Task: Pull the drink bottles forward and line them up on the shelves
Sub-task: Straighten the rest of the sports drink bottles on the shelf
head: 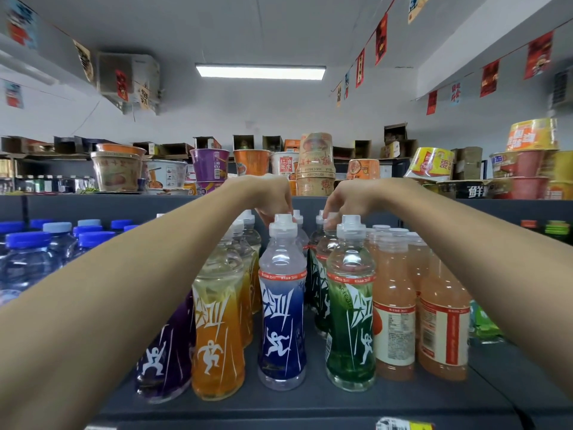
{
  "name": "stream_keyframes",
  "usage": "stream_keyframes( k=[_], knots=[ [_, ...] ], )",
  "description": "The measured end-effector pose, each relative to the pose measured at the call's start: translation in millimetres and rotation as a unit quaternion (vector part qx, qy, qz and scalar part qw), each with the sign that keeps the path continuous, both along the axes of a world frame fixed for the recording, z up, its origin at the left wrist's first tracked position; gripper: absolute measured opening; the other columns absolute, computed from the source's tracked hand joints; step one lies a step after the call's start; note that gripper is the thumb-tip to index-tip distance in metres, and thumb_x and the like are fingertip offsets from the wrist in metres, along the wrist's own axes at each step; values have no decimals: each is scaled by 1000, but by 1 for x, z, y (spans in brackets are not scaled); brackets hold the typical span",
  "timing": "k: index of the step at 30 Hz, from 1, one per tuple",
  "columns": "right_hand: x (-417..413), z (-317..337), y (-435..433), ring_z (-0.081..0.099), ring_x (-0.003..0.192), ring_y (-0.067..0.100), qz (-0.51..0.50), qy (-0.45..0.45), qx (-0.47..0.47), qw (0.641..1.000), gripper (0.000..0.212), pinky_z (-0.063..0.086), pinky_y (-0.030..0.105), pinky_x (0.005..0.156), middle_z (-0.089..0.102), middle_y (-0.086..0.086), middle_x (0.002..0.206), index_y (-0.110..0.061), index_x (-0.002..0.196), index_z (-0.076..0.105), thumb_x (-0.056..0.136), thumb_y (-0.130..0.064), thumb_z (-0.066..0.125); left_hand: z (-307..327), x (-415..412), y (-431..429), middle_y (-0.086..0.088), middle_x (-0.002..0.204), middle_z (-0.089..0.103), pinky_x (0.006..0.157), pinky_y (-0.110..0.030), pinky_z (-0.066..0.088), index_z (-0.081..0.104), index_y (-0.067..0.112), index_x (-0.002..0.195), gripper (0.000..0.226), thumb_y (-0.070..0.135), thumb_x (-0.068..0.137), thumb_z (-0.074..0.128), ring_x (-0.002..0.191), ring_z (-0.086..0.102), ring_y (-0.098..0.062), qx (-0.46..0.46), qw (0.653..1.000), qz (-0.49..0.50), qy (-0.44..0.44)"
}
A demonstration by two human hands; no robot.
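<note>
Reaching way back over the shelf [310, 405], past the front blue bottle [282, 305] and green bottle [350, 311]. Pinching the cap of a rear blue-row bottle [299, 218] with the curled left hand [273, 197], gripping a rear green-row bottle [328, 220] by its cap with the right hand [345, 198]. Noodle cups [210, 166] up top.

Dark grey shelf [310, 405], front row L→R: purple bottle [164, 361], orange bottle [217, 346], blue bottle [282, 321], green bottle [352, 330], all upright. Back bottles [322, 252] queued behind them. Peach drink bottles [393, 321] just beside green, R side. Blue-cap water bottles [28, 262] far L. Green packs [483, 324] far R.
</note>
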State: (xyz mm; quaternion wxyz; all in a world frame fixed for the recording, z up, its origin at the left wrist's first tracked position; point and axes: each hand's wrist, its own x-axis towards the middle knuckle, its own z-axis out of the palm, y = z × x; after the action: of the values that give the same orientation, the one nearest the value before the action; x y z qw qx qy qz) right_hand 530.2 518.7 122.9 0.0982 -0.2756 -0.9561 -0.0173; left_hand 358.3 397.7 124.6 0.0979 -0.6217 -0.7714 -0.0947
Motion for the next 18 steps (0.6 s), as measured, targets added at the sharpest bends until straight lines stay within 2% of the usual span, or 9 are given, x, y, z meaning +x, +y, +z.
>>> stream_keyframes(
  k=[6,10,14,18],
  knots=[
    [6,0,-1,59,111,13,49,5,-60,997,25,45,39,103,66,-10,117,-36,115,71,90,-37,73,-3,-2,-1,1,112,70,75,-23,56,72,14,119,24,17,96,65,99,68,-18,9,1000,-27,-2],
    [5,-1,-3,60,111,15,58,2,-54,997,30,46,39,103,65,-6,120,-34,121,69,91,-36,72,-3,-3,-1,1,111,70,79,-25,57,72,16,120,29,28,94,70,97,68,-16,3,1000,-26,1],
    [6,-5,-2,59,111,14,63,3,-49,997,41,45,36,101,65,-8,121,-28,128,67,89,-40,73,-4,-1,0,5,103,70,70,-22,52,72,20,112,51,61,83,70,93,67,-14,-22,999,-25,5],
    [8,-8,-1,62,105,11,75,11,-47,996,38,50,36,97,68,-9,114,-27,122,70,87,-42,75,-5,-4,2,4,101,69,64,-21,50,72,21,111,41,51,83,76,90,66,-14,-6,999,-29,15]
  ],
)
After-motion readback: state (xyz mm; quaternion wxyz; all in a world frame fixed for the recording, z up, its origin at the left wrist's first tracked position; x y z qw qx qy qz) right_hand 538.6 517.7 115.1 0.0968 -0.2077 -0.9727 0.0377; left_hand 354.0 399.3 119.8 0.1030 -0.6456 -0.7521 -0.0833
